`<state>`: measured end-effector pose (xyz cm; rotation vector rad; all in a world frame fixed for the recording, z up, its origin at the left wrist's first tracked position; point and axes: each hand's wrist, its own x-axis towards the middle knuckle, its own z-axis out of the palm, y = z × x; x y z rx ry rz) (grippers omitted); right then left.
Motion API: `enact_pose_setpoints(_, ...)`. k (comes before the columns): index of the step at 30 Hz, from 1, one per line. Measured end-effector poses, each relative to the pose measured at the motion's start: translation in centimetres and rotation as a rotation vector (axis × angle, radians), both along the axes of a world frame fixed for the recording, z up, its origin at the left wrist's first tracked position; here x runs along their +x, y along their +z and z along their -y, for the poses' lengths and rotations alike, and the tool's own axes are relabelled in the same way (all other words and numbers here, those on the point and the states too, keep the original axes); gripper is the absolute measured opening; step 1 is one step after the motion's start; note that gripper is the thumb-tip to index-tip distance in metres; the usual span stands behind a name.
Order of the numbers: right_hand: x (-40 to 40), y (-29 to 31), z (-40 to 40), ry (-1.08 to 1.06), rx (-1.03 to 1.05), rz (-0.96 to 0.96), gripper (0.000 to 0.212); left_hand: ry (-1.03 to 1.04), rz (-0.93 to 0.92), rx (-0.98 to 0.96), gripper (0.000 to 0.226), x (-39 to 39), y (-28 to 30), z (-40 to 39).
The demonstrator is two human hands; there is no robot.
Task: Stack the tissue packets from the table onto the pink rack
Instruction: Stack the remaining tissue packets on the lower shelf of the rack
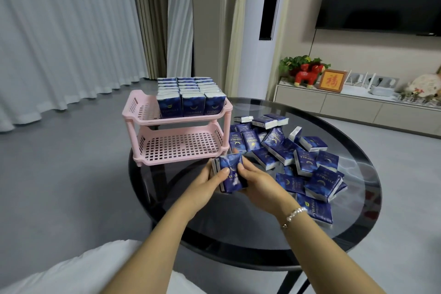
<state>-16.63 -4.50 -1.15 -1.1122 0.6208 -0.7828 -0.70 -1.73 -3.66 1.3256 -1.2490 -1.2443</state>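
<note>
A pink two-tier rack (143,112) stands at the left of the round glass table (358,222). Rows of dark blue tissue packets (191,93) stand upright and fill most of its top shelf; the lower shelf (181,148) is bare. Several loose blue packets (298,155) lie in a heap on the table to the right of the rack. In front of the rack, both hands hold a small bundle of packets (232,173): my left hand (210,181) grips its left side with the thumb on top, and my right hand (255,179) grips its right side.
The table's rim curves close to me. A low cabinet (358,107) with a red toy horse, a framed picture and a router runs along the right wall under a dark TV. Curtains hang at the left, over grey floor.
</note>
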Motion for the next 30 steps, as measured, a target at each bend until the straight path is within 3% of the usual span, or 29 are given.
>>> enact_pose_setpoints(3, -0.9, -0.8, 1.3, 0.078, -0.021, -0.042, 0.067, -0.043, 0.121, 0.031, 0.080, 1.6, 0.4, -0.7)
enact_pose_setpoints(5, -1.1, -1.1, 1.5, 0.131, -0.108, -0.176, 0.079, -0.105, 0.261, 0.076, 0.092, 2.7, 0.3, -1.1)
enact_pose_setpoints(8, -1.4, -1.6, 1.7, 0.208, -0.226, -0.350, 0.087, -0.194, 0.558, 0.122, 0.098, 3.0, 0.3, -1.7)
enact_pose_setpoints(10, -1.6, -1.7, 2.1, 0.267, -0.261, -0.424, 0.087, -0.206, 0.625, 0.125, 0.099, 2.7, 0.4, -2.1)
enact_pose_setpoints(14, -2.3, -1.4, 2.6, 0.361, -0.295, -0.457, 0.090, -0.223, 0.679, 0.109, 0.099, 2.1, 0.6, -2.6)
enact_pose_setpoints(23, -2.1, -0.9, 3.8, 0.318, -0.406, -0.609, 0.099, -0.174, 0.619, 0.034, 0.104, 1.6, 0.4, -2.6)
enact_pose_setpoints(30, -1.8, -0.9, 4.0, 0.272, -0.398, -0.578, 0.081, -0.011, 0.590, -0.056, 0.102, 1.5, -0.1, -2.1)
